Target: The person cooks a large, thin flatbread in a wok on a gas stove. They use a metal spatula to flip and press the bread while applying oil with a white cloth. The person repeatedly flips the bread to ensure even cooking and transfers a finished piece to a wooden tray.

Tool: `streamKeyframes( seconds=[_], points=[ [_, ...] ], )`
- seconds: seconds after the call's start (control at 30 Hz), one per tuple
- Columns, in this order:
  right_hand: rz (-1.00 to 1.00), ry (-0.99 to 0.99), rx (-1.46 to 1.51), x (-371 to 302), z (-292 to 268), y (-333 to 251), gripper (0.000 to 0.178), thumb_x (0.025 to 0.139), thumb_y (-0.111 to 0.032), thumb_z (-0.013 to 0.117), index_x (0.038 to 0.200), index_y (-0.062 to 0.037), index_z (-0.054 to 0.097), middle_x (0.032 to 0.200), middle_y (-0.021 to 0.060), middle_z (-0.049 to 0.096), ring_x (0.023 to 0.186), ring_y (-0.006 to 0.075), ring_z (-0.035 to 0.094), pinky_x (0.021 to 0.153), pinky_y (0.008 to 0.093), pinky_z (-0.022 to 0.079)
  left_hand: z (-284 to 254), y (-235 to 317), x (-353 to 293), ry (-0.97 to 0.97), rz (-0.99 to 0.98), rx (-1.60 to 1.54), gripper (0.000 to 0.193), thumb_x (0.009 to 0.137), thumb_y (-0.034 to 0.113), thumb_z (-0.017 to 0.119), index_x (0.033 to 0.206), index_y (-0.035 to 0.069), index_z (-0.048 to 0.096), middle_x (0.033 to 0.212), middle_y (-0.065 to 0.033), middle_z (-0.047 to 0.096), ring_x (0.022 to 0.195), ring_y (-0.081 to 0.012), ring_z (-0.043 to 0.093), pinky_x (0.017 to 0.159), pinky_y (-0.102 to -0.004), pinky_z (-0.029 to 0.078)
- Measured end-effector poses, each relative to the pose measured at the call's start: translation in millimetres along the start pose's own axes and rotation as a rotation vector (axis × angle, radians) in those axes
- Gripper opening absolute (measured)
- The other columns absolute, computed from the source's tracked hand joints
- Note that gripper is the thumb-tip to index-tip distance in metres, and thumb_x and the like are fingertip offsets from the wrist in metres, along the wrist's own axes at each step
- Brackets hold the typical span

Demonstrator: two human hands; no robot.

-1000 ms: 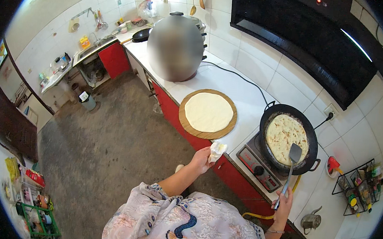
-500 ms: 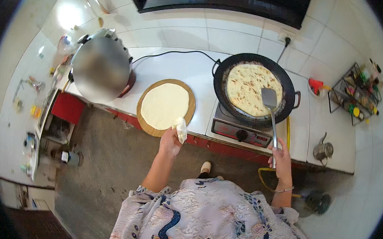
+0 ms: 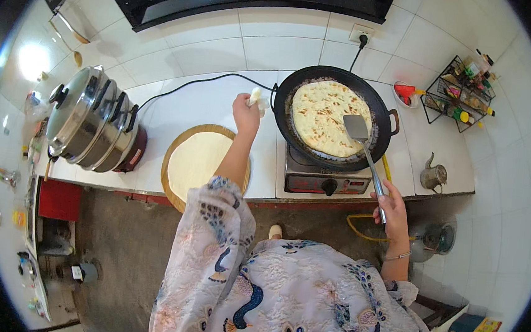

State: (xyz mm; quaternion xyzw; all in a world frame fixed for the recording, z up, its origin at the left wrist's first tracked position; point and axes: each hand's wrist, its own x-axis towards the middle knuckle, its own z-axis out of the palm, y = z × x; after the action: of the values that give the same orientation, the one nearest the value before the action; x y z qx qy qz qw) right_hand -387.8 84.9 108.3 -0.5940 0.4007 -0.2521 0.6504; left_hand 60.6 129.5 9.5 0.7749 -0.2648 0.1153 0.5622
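My left hand point(image 3: 245, 114) is closed on a crumpled whitish cloth point(image 3: 257, 98), held just left of the wok's left handle. Below it, my forearm crosses over a flat round of raw dough point(image 3: 198, 161) on a round wooden board point(image 3: 169, 186). My right hand point(image 3: 393, 212) grips the handle end of a metal spatula point(image 3: 357, 128). The spatula's blade rests on the right part of a browned flatbread point(image 3: 325, 117). That flatbread lies in a black wok point(image 3: 292, 144), which stands on a gas stove point(image 3: 305, 183).
A tiered steamer pot point(image 3: 94, 124) stands at the left of the counter. A black cable point(image 3: 184, 85) runs behind the board. To the right are a red-and-white bowl point(image 3: 406, 95), a spice rack point(image 3: 458, 94) and a metal oil pot point(image 3: 433, 174). A yellow hose point(image 3: 360, 229) hangs below.
My left hand, with the cloth, has moved from the board's near edge up and away to beside the wok's left handle. The spatula stays on the flatbread. The view has shifted.
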Motion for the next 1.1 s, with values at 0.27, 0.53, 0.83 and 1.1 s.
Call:
streamKeyframes(
  seconds=[0.27,0.53,0.83,1.1],
  points=[
    [0.029,0.078,-0.047,0.7,14.2,-6.9,0.048,0.088,-0.019,0.053,0.132,-0.0065,0.038,0.1,0.0118,0.062,0.055,0.0083,0.052,0.045,0.0198,0.043,11.9,15.3,6.8,-0.354,-0.328,-0.602,0.015,0.081,0.016,0.059,0.086,0.001,0.059,0.077,-0.0042,0.059,0.069,-0.01,0.056,0.059,-0.0259,0.046],
    [-0.004,-0.005,-0.499,4.8,3.8,-23.9,0.053,0.081,-0.006,0.057,0.131,-0.0095,0.041,0.092,0.0058,0.06,0.056,0.0082,0.049,0.048,0.0211,0.042,10.0,14.5,22.5,-0.398,-0.411,-0.516,0.021,0.079,0.018,0.064,0.085,-0.002,0.061,0.072,-0.0044,0.061,0.06,-0.0095,0.054,0.053,-0.0228,0.043],
    [-0.165,-0.068,-0.845,18.4,-36.7,-90.9,0.04,0.077,-0.002,0.054,0.117,-0.0021,0.054,0.095,0.0181,0.062,0.083,0.0246,0.06,0.079,0.0317,0.045,17.5,12.9,34.2,-0.445,-0.28,-0.229,0.026,0.076,0.021,0.068,0.088,-0.002,0.064,0.07,-0.0043,0.062,0.055,-0.0093,0.052,0.049,-0.0226,0.041],
    [-0.084,-0.201,-0.888,50.0,-69.2,-113.1,0.041,0.076,-0.001,0.052,0.117,-0.0021,0.054,0.094,0.0191,0.062,0.081,0.0239,0.06,0.078,0.0307,0.045,13.0,29.6,22.9,-0.398,-0.382,-0.204,0.023,0.077,0.023,0.068,0.087,0.002,0.064,0.073,-0.0013,0.061,0.06,-0.008,0.052,0.051,-0.0225,0.04]
  ],
)
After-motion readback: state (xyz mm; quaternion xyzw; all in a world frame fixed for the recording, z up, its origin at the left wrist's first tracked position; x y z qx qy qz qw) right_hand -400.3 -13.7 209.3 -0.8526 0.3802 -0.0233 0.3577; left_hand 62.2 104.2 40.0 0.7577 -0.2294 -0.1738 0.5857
